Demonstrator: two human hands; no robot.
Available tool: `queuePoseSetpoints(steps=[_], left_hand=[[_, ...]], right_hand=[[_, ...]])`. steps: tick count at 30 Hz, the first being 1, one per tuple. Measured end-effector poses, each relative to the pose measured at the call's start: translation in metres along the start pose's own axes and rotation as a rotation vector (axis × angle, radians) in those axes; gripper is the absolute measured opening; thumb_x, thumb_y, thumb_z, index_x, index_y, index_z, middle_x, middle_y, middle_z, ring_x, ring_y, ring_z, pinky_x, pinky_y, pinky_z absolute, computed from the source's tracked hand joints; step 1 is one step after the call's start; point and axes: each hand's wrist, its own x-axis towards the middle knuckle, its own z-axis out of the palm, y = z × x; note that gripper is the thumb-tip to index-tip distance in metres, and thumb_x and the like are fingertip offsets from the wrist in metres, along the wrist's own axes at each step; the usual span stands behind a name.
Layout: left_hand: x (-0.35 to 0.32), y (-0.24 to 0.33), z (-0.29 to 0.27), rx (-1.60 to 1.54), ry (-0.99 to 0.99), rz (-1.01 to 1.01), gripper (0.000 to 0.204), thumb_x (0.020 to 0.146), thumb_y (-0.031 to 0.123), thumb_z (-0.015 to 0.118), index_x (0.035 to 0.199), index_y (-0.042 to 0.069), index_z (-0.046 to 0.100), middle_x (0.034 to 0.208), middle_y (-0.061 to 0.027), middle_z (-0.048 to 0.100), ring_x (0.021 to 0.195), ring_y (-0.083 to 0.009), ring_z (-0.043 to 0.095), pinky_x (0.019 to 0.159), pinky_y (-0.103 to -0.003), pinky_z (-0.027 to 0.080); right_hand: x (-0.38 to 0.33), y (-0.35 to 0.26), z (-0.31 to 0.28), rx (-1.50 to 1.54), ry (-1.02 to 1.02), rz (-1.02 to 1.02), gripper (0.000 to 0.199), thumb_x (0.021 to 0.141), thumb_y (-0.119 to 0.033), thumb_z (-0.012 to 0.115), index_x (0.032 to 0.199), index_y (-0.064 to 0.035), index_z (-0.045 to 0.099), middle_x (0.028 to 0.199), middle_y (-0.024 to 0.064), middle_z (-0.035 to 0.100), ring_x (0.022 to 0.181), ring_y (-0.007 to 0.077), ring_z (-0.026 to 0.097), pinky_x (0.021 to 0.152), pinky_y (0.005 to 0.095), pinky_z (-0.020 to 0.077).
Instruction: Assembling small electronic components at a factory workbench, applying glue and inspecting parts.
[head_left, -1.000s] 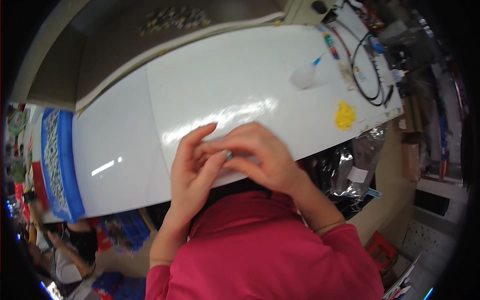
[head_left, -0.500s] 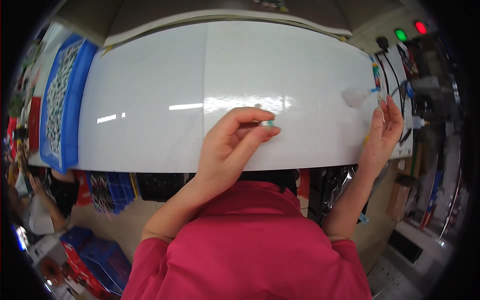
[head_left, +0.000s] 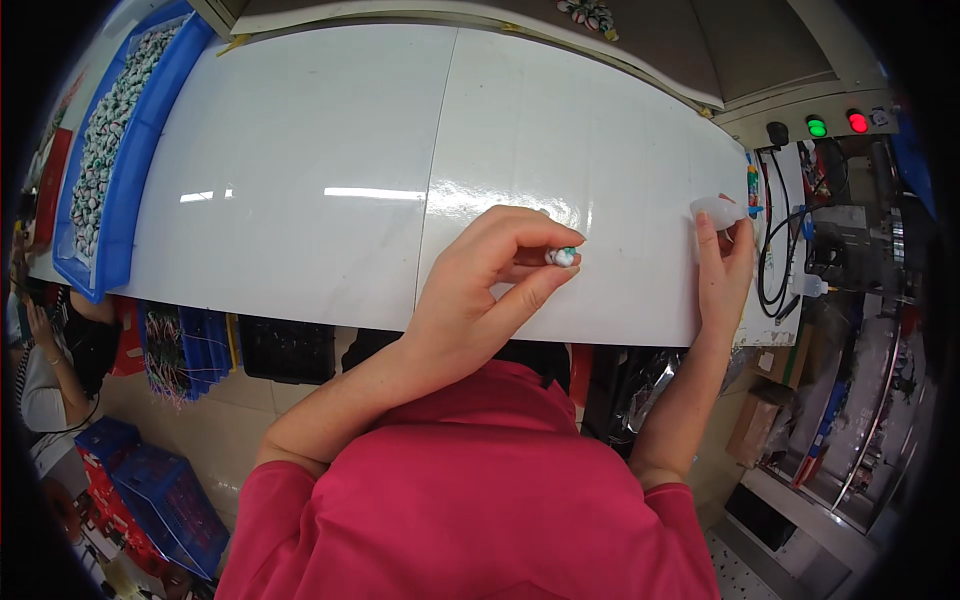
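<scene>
Between the thumb and fingertips of my left hand (head_left: 480, 275), closed in a pinch over the middle of the white table, is a small rounded white-and-green piece (head_left: 562, 257). Its far side is hidden by my fingers. Toward the table's right end, my right hand (head_left: 725, 270) grips a translucent white squeeze bottle (head_left: 716, 212) with a blue tip. The thumb lies on the near side of the bottle and the other fingers are partly behind it.
A long blue tray (head_left: 145, 165) full of similar white-and-green pieces stands at the left end of the white table (head_left: 310, 120). A shelf (head_left: 660, 50) overhangs the back. Black cables (head_left: 775, 240) hang by the right edge. Another person's arm (head_left: 60, 365) shows at far left.
My right hand has moved left and closed on the squeeze bottle, which was lying apart from it. My left hand still pinches the small piece. The whole view has shifted.
</scene>
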Motion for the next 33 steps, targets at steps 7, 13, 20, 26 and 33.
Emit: queuePoseSetpoints(steps=[7, 13, 20, 26, 33], left_hand=[[0.000, -0.006, 0.000, 0.004, 0.010, 0.051, 0.021, 0.086, -0.008, 0.057, 0.104, 0.002, 0.054, 0.110, -0.0087, 0.051, 0.100, -0.0154, 0.058, 0.083, -0.025, 0.051], [0.000, -0.009, -0.004, 0.038, 0.017, 0.097, 0.024, 0.083, -0.011, 0.058, 0.103, 0.003, 0.055, 0.108, -0.0088, 0.049, 0.100, -0.0164, 0.058, 0.083, -0.026, 0.052], [0.001, -0.015, 0.000, 0.035, 0.070, 0.128, 0.022, 0.084, -0.007, 0.059, 0.103, 0.004, 0.059, 0.107, -0.0079, 0.052, 0.095, -0.0167, 0.058, 0.078, -0.026, 0.052], [0.000, -0.014, 0.001, 0.052, 0.072, 0.120, 0.023, 0.084, -0.008, 0.058, 0.103, 0.004, 0.059, 0.106, -0.0081, 0.052, 0.095, -0.0166, 0.058, 0.077, -0.026, 0.052], [0.001, -0.014, -0.002, 0.092, 0.020, 0.120, 0.025, 0.081, -0.013, 0.058, 0.101, 0.002, 0.056, 0.110, -0.0100, 0.048, 0.101, -0.0177, 0.057, 0.085, -0.026, 0.053]], right_hand=[[-0.019, -0.019, 0.001, 0.135, -0.071, -0.071, 0.028, 0.090, -0.009, 0.058, 0.115, 0.0017, 0.051, 0.112, 0.0099, 0.058, 0.096, 0.0138, 0.055, 0.086, 0.0263, 0.0435], [-0.056, -0.040, -0.008, 0.198, -0.194, -0.157, 0.032, 0.075, 0.001, 0.068, 0.103, -0.0002, 0.054, 0.101, 0.0085, 0.059, 0.090, 0.0156, 0.055, 0.082, 0.0268, 0.0430], [-0.062, -0.040, -0.008, 0.150, -0.321, -0.377, 0.043, 0.066, -0.033, 0.083, 0.088, -0.0034, 0.061, 0.074, 0.0038, 0.055, 0.067, 0.0176, 0.049, 0.060, 0.0285, 0.0381], [-0.058, -0.042, -0.001, 0.021, -0.385, -0.431, 0.046, 0.066, -0.044, 0.079, 0.082, -0.0047, 0.063, 0.066, 0.0038, 0.051, 0.060, 0.0197, 0.043, 0.054, 0.0300, 0.0337], [-0.055, -0.045, 0.002, -0.026, -0.410, -0.471, 0.041, 0.065, -0.039, 0.080, 0.080, -0.0056, 0.063, 0.064, 0.0043, 0.051, 0.058, 0.0216, 0.043, 0.054, 0.0309, 0.0335]])
